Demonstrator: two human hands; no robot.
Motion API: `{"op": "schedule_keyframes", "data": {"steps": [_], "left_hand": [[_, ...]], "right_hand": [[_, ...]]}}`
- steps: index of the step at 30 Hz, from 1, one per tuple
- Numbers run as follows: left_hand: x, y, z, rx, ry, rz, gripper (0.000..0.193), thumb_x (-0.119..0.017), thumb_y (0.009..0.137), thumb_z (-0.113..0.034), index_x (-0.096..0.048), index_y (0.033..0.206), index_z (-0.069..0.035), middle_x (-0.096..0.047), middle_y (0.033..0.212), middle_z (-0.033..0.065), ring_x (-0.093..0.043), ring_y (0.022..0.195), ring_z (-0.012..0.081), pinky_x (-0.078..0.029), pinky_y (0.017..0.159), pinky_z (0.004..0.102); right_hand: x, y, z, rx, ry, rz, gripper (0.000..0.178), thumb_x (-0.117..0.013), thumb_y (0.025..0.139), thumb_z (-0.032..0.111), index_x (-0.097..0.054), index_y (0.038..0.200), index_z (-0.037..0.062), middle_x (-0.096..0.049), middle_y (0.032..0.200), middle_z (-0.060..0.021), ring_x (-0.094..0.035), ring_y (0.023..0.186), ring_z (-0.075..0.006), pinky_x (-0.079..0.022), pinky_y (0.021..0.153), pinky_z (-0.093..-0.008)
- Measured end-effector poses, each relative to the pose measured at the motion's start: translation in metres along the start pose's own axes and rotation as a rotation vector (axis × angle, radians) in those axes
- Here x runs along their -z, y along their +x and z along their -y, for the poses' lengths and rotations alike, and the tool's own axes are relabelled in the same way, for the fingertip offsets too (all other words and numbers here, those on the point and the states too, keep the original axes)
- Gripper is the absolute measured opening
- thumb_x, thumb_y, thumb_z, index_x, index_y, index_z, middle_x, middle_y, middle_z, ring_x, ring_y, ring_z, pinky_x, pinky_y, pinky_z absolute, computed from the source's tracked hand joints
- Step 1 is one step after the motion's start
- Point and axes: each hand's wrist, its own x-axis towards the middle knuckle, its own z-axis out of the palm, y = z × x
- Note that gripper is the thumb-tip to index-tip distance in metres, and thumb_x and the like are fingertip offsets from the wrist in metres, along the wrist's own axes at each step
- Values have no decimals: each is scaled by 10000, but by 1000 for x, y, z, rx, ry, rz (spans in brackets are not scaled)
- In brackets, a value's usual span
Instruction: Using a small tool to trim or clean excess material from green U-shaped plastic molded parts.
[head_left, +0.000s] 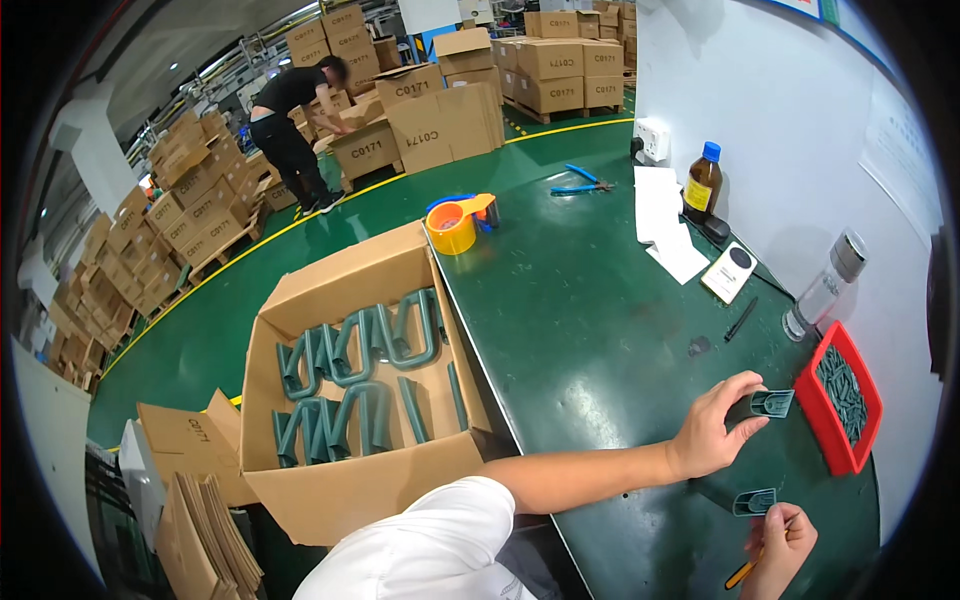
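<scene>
My left hand (715, 430) is closed on a dark green U-shaped plastic handle, gripping it by one end (770, 403) over the green table. The handle's other open end (755, 502) points toward my right hand (785, 545). That right hand is closed around a slim tool with a yellow part (740, 574); its working tip is hidden. The fingers of my right hand meet the edge of the handle's lower end. Similar green handles (360, 430) lie in rows in an open cardboard box (350, 490) left of the table.
A red tray (843, 455) of small green pieces sits right of my hands. Beyond are a glass bottle (825, 290), brown bottle (703, 185), papers (660, 225), blue pliers (580, 188) and an orange cup (452, 230). Another person (290, 120) bends over cartons behind.
</scene>
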Motion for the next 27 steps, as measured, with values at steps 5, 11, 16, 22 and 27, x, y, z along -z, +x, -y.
{"op": "schedule_keyframes", "data": {"steps": [5, 11, 16, 22, 27], "left_hand": [[-1, 0, -11, 85, 132, 38, 350, -659, 829, -80, -496, 1127, 7, -616, 969, 132, -628, 838, 221, -487, 713, 277], [-24, -24, 1, 1205, -708, 736, 321, -544, 924, -366, -565, 951, -47, -630, 735, 89, -628, 637, 180, -467, 480, 273], [-5, -40, -2, 1408, -1331, 564, 587, -566, 863, -491, -484, 1266, -73, -567, 1173, 148, -567, 1023, 332, -489, 701, 396], [-11, -19, -12, 1199, -1209, 470, 455, -736, 779, -132, -495, 1154, -42, -642, 963, 103, -616, 927, 218, -467, 655, 301], [-11, -17, -11, 923, -998, 405, 439, -757, 758, -98, -506, 1113, -34, -649, 948, 90, -634, 942, 217, -485, 615, 285]], "right_hand": [[23, 18, -28, 230, 137, -199, 118, -599, 867, 68, -608, 856, -49, -537, 627, -41, -481, 521, -86, -343, 447, -189], [29, 26, -48, 514, -119, -398, 115, -578, 886, 55, -636, 911, -41, -588, 778, -28, -448, 559, -48, -327, 462, -189], [-4, 28, -31, 621, -140, -200, 89, -578, 841, 1, -631, 837, -70, -624, 756, -112, -589, 572, -129, -465, 526, -234], [2, 38, -47, 501, -134, -125, 298, -685, 837, 201, -632, 1041, -9, -617, 755, -105, -601, 594, -146, -472, 545, -273], [3, 36, -41, 555, -307, -207, 319, -638, 866, 281, -638, 1017, 0, -595, 695, -115, -593, 597, -220, -462, 542, -321]]}}
